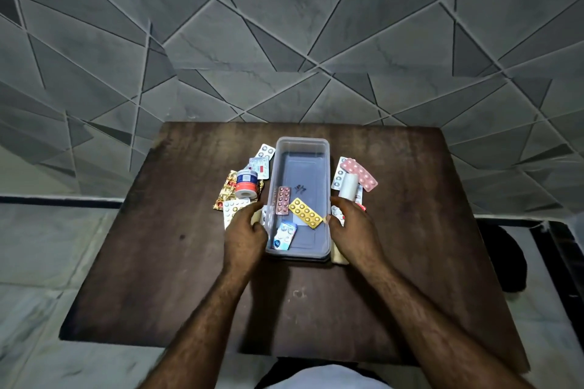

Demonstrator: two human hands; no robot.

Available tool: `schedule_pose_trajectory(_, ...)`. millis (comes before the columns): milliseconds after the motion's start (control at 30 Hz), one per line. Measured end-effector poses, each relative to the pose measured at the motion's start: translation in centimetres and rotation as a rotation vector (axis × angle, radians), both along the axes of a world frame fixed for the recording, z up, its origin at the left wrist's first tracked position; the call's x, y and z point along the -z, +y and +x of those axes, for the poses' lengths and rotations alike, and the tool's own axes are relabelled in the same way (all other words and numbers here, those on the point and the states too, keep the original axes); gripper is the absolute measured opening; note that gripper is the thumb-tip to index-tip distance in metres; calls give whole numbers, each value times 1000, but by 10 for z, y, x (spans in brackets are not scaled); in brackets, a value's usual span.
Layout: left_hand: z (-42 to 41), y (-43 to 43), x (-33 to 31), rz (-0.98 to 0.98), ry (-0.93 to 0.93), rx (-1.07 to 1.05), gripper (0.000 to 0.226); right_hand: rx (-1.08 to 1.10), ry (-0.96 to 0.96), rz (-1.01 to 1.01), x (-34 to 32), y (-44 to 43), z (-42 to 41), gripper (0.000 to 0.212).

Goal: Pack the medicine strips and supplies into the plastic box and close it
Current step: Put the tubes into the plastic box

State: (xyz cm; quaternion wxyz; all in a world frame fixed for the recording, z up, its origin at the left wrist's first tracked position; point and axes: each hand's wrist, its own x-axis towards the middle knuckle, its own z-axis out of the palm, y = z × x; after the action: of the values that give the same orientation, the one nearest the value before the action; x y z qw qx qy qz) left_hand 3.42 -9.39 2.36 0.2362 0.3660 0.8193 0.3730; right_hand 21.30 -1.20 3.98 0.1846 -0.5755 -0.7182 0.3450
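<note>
Head view: plastic box [327, 199] mid-bench [164, 230], three strips inside. Left hand [245, 232] and right hand [352, 227] flank it; whether either grip is closed can't be told. Best lift loose strips [360, 174] flat over the rim. Near bench clear; far edge close behind box.

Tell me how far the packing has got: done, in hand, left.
Done: three strips lie in the plastic box: a pink strip, a yellow strip and a blue-and-white strip.
In hand: the left hand and right hand rest against the box's sides; whether either grips anything is unclear.
Left: the jar, the white roll and the strips beside the box. No lid is on.
</note>
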Motion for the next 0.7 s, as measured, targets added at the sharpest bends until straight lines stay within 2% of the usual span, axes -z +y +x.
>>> schedule_pose_trajectory(133, -22, -9, 29, -183, 97, 7, 36, 87, 22, -19, 17, 1, 10, 38)
schedule_pose_trajectory(267, -28, -13, 50, -330, 155, 94, 35, 138, -32, -79, 40, 2, 17, 39)
schedule_pose_trajectory(467, -26, -10, 52, -394, 233, 177, 39, 123, -105, -180, 63, -3, 21, 43)
schedule_pose_trajectory(700, -31, -5, 56, -442, 219, 172, 37, 106, -233, -242, 78, -4, 15, 51)
